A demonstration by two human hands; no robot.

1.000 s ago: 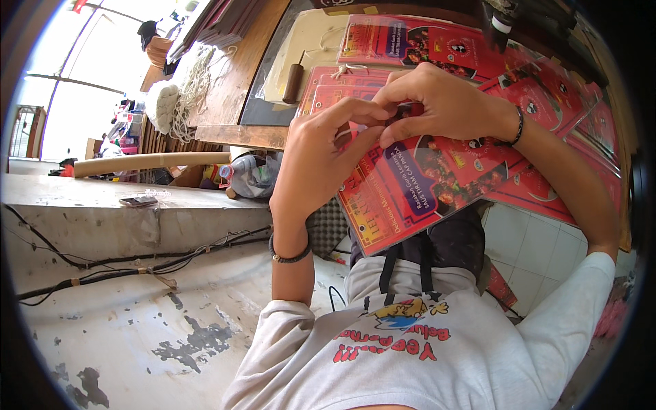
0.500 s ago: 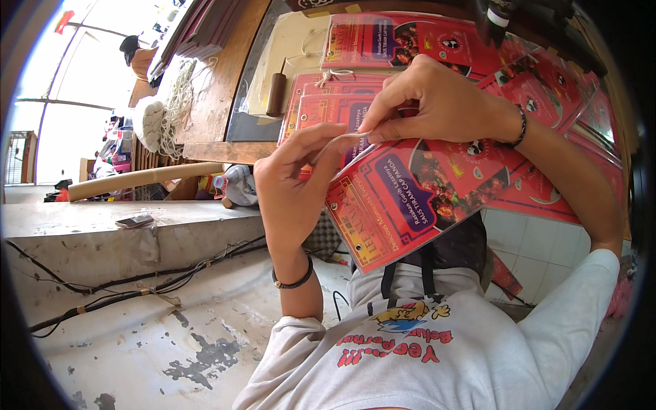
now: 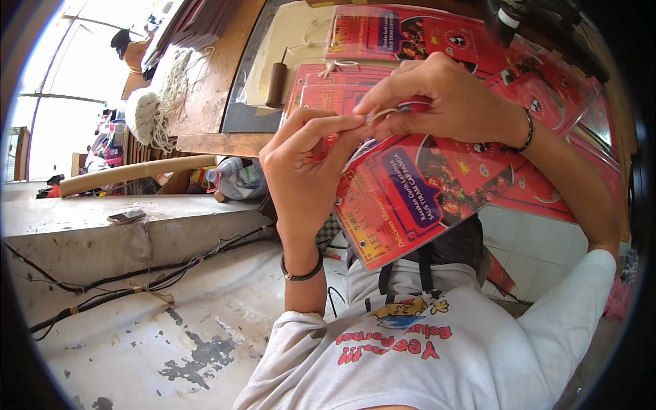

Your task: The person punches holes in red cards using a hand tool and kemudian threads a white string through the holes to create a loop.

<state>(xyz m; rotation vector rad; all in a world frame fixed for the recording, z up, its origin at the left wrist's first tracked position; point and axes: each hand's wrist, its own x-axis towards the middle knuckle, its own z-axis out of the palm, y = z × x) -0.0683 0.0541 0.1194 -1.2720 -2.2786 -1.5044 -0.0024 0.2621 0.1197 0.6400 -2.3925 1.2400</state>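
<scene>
Both my hands meet over the upper edge of a red printed card [image 3: 410,198] in a clear glossy cover, which lies tilted at the table's near edge above my lap. My left hand [image 3: 304,164] pinches a thin white cord [image 3: 385,115] between thumb and fingertips. Close against it, my right hand [image 3: 444,102] also has thumb and forefinger closed on the cord, a bit of which curves between them. Where the cord passes at the card's edge is partly covered by my fingers. More such red cards lie under and behind my hands, one with a knotted cord [image 3: 338,67].
An awl [image 3: 277,83] with a brown handle lies on a pale board [image 3: 260,75] beyond my left hand. A bundle of white cord [image 3: 171,102] hangs at the table's left edge. A dark machine part [image 3: 509,17] stands at the back right. Far left, another person [image 3: 133,51] appears.
My fingertips have drawn closer together on the cord, the left hand shifting slightly right. The cord's free stretch now curves toward my right hand. The card has moved a little with them.
</scene>
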